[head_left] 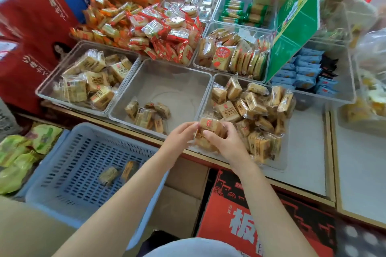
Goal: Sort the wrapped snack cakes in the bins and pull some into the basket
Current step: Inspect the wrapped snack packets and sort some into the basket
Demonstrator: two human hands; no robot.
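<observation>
Both hands hold one wrapped snack cake (208, 126) at the near left corner of the right clear bin (278, 166). My left hand (181, 136) pinches its left edge. My right hand (224, 142) curls over its front. That bin is heaped with tan wrapped cakes (253, 103). The middle clear bin (165, 75) holds several cakes (146, 113) at its near left. The left clear bin (69, 60) is about half full of similar cakes. The blue slotted basket (83, 144) sits lower left, with two cakes (117, 173) lying in it.
Behind are heaps of orange and red wrapped snacks (146, 27), more clear bins, a green sign (296, 21) and blue packs (302, 73). Green bags (18, 156) lie left of the basket. A red carton (250, 215) and a brown box (181, 194) stand below the counter edge.
</observation>
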